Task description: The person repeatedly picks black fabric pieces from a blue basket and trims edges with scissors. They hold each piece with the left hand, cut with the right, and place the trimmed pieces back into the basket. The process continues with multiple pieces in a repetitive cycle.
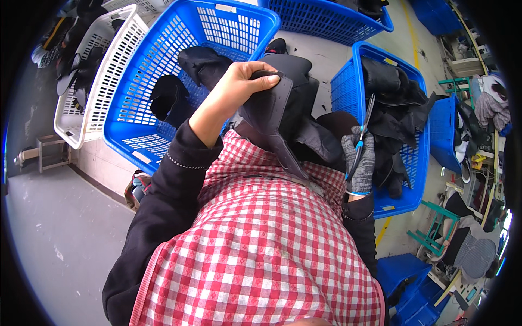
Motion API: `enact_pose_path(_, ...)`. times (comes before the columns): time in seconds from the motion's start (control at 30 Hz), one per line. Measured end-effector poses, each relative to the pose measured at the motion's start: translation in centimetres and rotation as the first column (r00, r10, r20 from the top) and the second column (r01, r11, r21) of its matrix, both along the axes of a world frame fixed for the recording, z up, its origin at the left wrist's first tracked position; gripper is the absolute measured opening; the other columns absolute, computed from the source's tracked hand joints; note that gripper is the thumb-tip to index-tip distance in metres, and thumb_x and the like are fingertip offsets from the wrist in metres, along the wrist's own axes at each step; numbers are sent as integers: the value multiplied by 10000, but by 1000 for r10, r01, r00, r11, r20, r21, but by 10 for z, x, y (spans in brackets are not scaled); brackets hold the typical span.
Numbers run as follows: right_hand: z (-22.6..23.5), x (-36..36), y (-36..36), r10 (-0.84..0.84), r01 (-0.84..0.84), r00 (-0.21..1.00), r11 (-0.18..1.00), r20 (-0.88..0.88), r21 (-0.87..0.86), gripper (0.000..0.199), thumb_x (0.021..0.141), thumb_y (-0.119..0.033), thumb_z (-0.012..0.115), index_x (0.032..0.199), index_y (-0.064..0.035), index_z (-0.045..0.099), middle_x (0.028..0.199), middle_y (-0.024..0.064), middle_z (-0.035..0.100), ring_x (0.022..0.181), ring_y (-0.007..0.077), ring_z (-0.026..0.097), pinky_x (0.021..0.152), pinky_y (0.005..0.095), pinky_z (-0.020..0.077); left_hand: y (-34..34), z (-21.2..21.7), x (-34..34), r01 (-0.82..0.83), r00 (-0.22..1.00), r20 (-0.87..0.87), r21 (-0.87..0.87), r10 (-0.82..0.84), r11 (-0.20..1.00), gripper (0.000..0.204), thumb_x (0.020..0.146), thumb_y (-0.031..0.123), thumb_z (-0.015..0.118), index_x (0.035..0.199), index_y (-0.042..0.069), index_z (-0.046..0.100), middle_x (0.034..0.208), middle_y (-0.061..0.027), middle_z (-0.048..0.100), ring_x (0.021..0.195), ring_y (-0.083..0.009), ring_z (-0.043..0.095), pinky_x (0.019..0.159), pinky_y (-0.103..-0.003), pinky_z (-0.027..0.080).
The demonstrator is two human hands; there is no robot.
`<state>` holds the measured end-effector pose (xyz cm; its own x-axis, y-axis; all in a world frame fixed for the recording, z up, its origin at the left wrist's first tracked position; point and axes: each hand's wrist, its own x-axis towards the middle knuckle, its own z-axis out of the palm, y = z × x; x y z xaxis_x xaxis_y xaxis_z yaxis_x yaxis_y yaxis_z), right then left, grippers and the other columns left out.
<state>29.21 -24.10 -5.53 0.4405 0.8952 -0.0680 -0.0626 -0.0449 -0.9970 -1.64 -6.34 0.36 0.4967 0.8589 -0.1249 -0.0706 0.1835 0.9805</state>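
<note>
My bare left hand [236, 89] pinches the top edge of a black stitched shoe upper [278, 111], thumb in front and fingers behind. The piece hangs down over my lap, folded along its length. In my right hand [363, 165], which wears a grey knit glove, is a pair of scissors [359, 148] with blue and black handles. Their blades point up and away from me, apart from the upper. More black pieces [323, 138] lie across my lap between the two hands, partly overlapping, so single outlines are hard to make out.
A large blue basket [128, 95] with a few black pieces stands ahead on the left. At my right, another blue basket [348, 89] is heaped with black pieces. A white basket [100, 103] stands far left. Green-framed stools [435, 228] and cluttered benches line the right side.
</note>
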Motion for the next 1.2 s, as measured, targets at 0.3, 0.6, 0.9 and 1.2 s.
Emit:
enact_pose_path(0.3,67,-34,31,303,-296,948,952,-98,83,333,902,-72,781,1200,-46,635,1093,31,662,921,148,643,773,294,538,-20,27,45,237,964,-208,374,-168,897,182,935,13,671,1106,-17,724,1033,-39,720,991,-122,639,912,-287,508)
enact_pose_path(0.6,85,-58,48,268,-285,951,953,-156,-98,421,909,24,717,1298,-43,571,938,5,633,735,103,607,650,248,510,-41,20,49,80,894,-423,475,148,877,175,926,183,722,1015,33,730,896,-219,717,845,-373,720,739,-411,540)
enact_pose_path(0.9,56,3,23,-2,15,989,996,-151,88,380,908,-55,762,1238,-68,575,898,31,657,686,112,607,602,256,504,56,26,-9,-438,884,188,8,429,899,239,1052,282,630,902,98,661,812,79,587,703,-20,506,642,-212,401)
enact_pose_path(1.2,63,-29,30,49,-50,998,999,-38,-21,441,920,-11,759,1321,-43,577,1078,11,631,933,104,631,795,248,541,46,-28,26,-77,932,338,-164,130,983,286,1065,361,611,951,107,677,833,27,658,663,-50,587,626,-200,460)
